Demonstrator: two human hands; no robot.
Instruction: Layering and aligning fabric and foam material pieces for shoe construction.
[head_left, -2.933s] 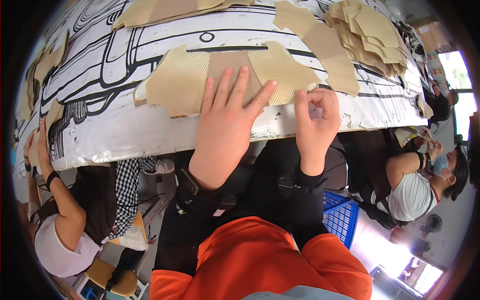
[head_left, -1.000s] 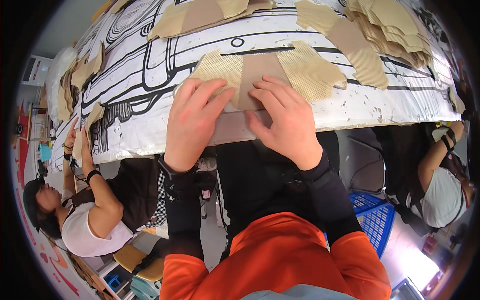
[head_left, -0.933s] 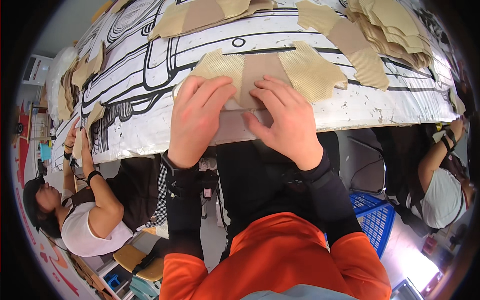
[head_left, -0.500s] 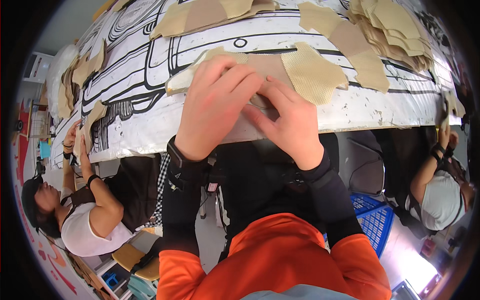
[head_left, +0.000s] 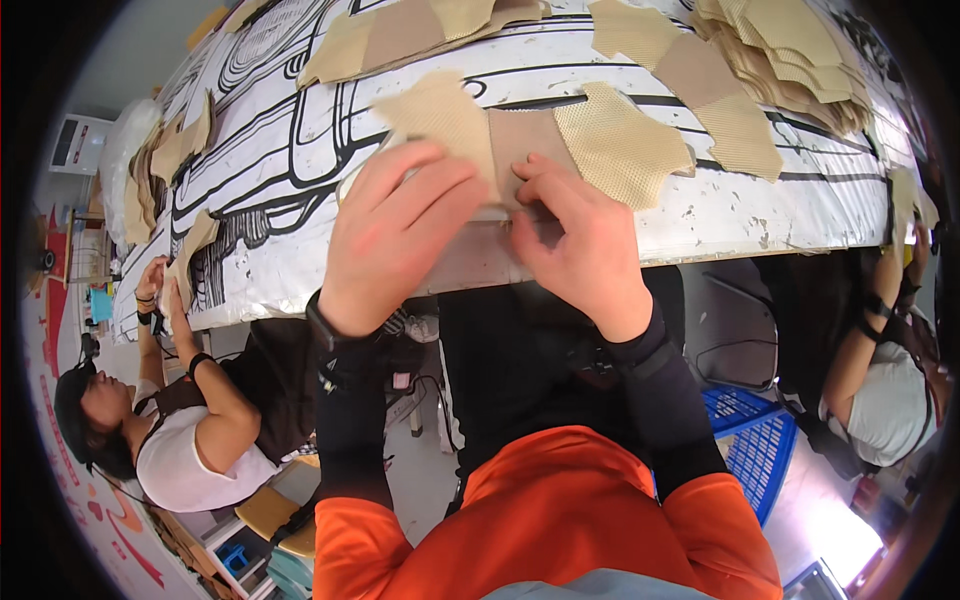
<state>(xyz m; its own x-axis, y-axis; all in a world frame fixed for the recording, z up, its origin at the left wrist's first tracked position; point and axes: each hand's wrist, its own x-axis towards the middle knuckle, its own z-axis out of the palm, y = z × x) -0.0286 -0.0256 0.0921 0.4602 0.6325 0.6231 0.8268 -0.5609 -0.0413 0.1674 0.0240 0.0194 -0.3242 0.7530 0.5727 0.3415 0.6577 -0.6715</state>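
Note:
A beige mesh fabric piece with a brown middle panel (head_left: 535, 135) lies at the near edge of the table (head_left: 700, 230). Its right mesh part lies flat; its left part rises a little and looks smeared. Over the left part is my left hand (head_left: 395, 235), fingers stretched out and slightly apart, their tips blurred and the thumb hidden. At the near edge of the brown panel, my right hand (head_left: 585, 245) has its fingers bent, with thumb and fingertips closed around the cloth edge.
Similar pieces are stacked at the far middle (head_left: 400, 40) and far right (head_left: 790, 60), with a single piece (head_left: 695, 85) beside the right stack. Co-workers sit at left (head_left: 200, 440) and right (head_left: 880, 390), handling pieces. A blue plastic crate (head_left: 750, 450) stands on the floor.
The left mesh part, folded and mostly covered before, now spreads out to the far left. My left hand has moved left and nearer, away from my right hand, which has barely shifted.

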